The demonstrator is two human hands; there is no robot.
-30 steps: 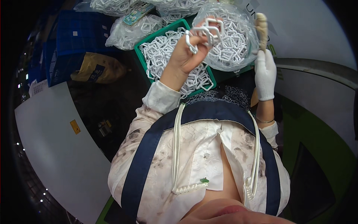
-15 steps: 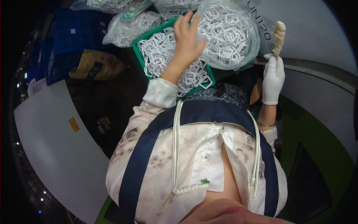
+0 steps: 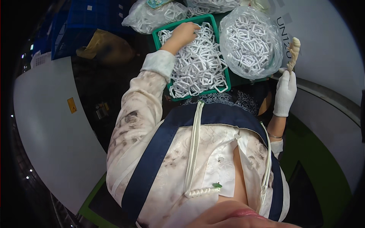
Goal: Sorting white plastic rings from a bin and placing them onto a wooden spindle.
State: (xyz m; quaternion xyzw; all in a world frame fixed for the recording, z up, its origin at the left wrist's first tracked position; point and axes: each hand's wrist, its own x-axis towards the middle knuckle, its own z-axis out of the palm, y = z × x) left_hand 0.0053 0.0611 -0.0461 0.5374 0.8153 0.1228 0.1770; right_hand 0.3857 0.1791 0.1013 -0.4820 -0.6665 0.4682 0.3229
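My bare left hand (image 3: 184,35) is down on the white plastic links (image 3: 199,68) near the far side of a green tray (image 3: 227,74). Its fingers are bent and pressed together among the links; whatever is under the fingertips is hidden. Off to the right, my right hand (image 3: 286,93) wears a white knitted glove. It is closed at the lower end of a cream, knobbly, stick-like thing (image 3: 294,53), which stands upright from the fingers; its exact kind cannot be made out.
A clear plastic bag (image 3: 251,41) full of white links stands just right of the tray. Another filled bag (image 3: 156,17) lies beyond it at the left. Blue crates (image 3: 95,17) and a brown sack (image 3: 108,45) are at the far left. A pale grey panel (image 3: 45,125) curves along the left.
My left hand has gone from spread above the tray down onto the links, further left. The view has shifted, showing more of the tray. My right hand keeps its hold.
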